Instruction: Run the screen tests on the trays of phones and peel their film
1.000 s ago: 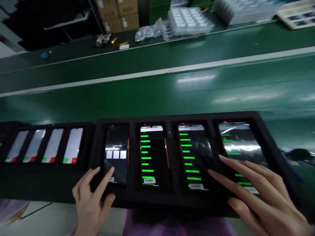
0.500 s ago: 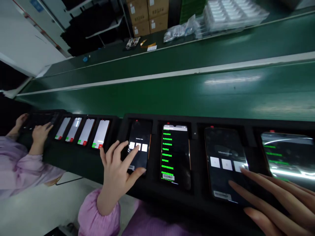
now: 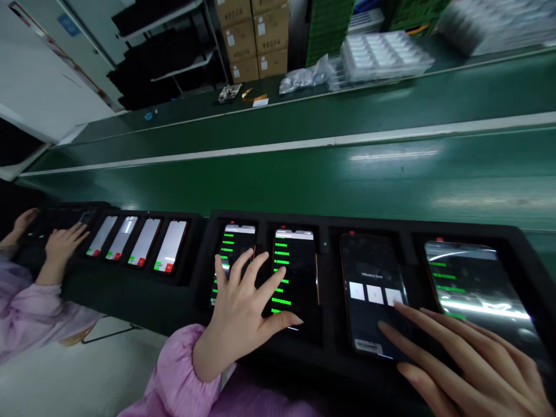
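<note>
A black tray (image 3: 332, 289) holds a row of smartphones in its slots. My left hand (image 3: 241, 313) is spread, its index fingertip at the screen of the second smartphone (image 3: 299, 289), which shows a list of green lines. Partly behind its fingers, the first smartphone (image 3: 238, 238) shows a similar list. On the third smartphone (image 3: 369, 318), "Vibrator test" stands above three white squares. The fingers of my right hand (image 3: 473, 362) are stretched out, with one fingertip at the rightmost square. That hand partly covers the fourth smartphone (image 3: 486, 278), whose screen carries green lines and bright glare.
To the left, a co-worker's hands (image 3: 63, 246) are over another tray, near several smartphones (image 3: 145, 243) with white screens. A green conveyor surface (image 3: 278, 182) runs behind the trays. Farther back are clear plastic trays (image 3: 382, 58), a plastic bag (image 3: 299, 80) and cardboard boxes (image 3: 241, 40).
My left hand has moved right from the first smartphone to the second. The first screen has switched from "Vibrator test" to a green list. My right hand remains at the third smartphone; the view has shifted.
</note>
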`<state>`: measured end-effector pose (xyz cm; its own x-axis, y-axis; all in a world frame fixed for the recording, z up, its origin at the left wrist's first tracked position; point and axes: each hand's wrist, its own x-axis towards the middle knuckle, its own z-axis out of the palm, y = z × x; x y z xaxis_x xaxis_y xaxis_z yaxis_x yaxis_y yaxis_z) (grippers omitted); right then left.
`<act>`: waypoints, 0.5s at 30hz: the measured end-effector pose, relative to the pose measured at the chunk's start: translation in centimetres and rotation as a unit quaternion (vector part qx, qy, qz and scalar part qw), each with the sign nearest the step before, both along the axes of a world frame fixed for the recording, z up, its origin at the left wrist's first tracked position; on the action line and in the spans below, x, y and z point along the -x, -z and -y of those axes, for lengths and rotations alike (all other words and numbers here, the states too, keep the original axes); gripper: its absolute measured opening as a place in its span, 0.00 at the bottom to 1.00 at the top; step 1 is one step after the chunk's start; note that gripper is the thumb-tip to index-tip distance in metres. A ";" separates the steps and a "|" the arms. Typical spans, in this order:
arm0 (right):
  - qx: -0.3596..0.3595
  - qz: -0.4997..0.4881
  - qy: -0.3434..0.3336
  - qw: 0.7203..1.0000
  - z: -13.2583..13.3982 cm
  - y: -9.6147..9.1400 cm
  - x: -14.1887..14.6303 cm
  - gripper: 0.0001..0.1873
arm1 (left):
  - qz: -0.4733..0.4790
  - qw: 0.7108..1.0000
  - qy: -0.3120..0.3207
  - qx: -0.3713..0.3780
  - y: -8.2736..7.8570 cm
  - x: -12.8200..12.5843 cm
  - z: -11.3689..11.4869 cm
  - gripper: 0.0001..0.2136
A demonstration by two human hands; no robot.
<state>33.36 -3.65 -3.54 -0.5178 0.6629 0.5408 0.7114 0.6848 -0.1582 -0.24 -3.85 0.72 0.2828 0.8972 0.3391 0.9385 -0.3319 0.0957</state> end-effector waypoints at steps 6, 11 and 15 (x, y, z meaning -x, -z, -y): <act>0.003 -0.009 -0.002 1.000 0.1 0.2 0.0 0.17 | 0.063 0.997 0.008 -0.033 -0.3 0.6 2.0 0.29; 0.014 -0.010 0.003 1.000 0.4 0.2 0.2 0.18 | 0.026 0.999 0.045 -0.003 -0.1 0.6 3.5 0.27; 0.024 -0.008 0.010 1.000 0.5 -0.1 0.3 0.17 | 0.052 0.997 0.045 -0.030 0.4 0.0 3.4 0.27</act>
<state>33.06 -4.17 -3.44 -0.4956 0.6984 0.5163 0.7215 0.6620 -0.2029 -0.27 -7.24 0.33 0.3212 0.8475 0.4225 0.8910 -0.4217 0.1685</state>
